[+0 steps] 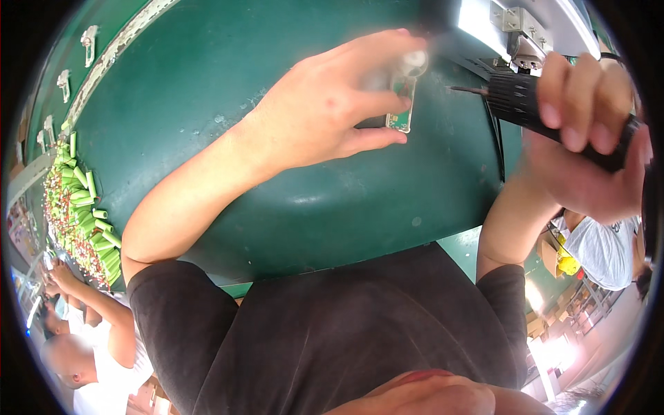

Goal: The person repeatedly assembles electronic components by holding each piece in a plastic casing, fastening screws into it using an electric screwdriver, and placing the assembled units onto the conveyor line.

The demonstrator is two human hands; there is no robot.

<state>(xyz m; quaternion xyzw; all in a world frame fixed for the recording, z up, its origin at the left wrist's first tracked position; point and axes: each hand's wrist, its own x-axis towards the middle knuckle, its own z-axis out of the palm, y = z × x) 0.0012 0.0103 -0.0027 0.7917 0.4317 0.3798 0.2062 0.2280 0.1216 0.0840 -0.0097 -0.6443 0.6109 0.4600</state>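
My left hand [325, 104] rests over the green table, its fingers closed around a small green circuit board [400, 123] in a narrow pale frame. A round, clear or whitish part [413, 62] sits at the board's far end, partly blurred. My fingers hide some of the board. In my right hand [588, 149] is a black electric screwdriver [515, 100], gripped around its body. Its thin bit [469, 90] points left toward the board, a short way apart from it.
A heap of green cylindrical cells with wires [86, 214] lies along the left edge of the table [311, 207]. At the far right stands a metal fixture [529, 34] beside a bright lamp. A dark cord [496, 138] hangs near the screwdriver. Other people sit at left [111, 360] and right [605, 252].
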